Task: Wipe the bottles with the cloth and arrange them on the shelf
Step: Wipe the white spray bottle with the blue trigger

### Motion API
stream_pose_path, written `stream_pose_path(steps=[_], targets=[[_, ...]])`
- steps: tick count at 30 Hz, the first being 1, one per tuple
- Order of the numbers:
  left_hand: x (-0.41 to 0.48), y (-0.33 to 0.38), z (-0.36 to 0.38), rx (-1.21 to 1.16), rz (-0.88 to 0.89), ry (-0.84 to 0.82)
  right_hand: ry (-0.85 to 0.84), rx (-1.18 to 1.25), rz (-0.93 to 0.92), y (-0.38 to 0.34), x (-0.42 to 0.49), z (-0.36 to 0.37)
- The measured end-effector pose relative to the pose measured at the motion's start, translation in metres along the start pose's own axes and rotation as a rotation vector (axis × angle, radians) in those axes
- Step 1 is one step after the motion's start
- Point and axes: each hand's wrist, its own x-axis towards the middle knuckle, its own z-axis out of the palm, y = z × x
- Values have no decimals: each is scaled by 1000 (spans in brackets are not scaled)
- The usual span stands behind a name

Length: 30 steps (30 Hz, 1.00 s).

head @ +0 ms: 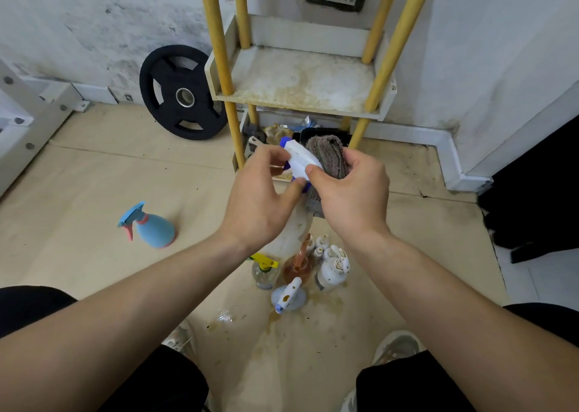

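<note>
White spray bottle (pixel 301 160): you are holding it aloft before shelf (pixel 297 105), left hand (pixel 260 201) gripping neck, right hand (pixel 351 198) clutching cloth (pixel 326 152) against trigger head. Try rotating bottle, wiping under nozzle; remaining bottles (pixel 332 270) standing below.

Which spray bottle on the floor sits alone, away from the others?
The blue bottle with the pink trigger, far to the left. The other floor bottles crowd together in the middle; the white bottle is held.

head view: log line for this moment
phase: wiping | left hand: grips white spray bottle | right hand: holds cloth against it | floor: more bottles
</note>
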Motion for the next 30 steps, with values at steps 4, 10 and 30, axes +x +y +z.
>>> stream_pose_path(steps=[4,10,30], targets=[[-3,-1,7,4,6,-5,-1,55,35,0,-3,2],[-6,-1,15,-116,-19,-14,-1,137,81,-1,-6,2],[16,13,-26,-506,-3,-314,-126,0,-236,5,-7,2]])
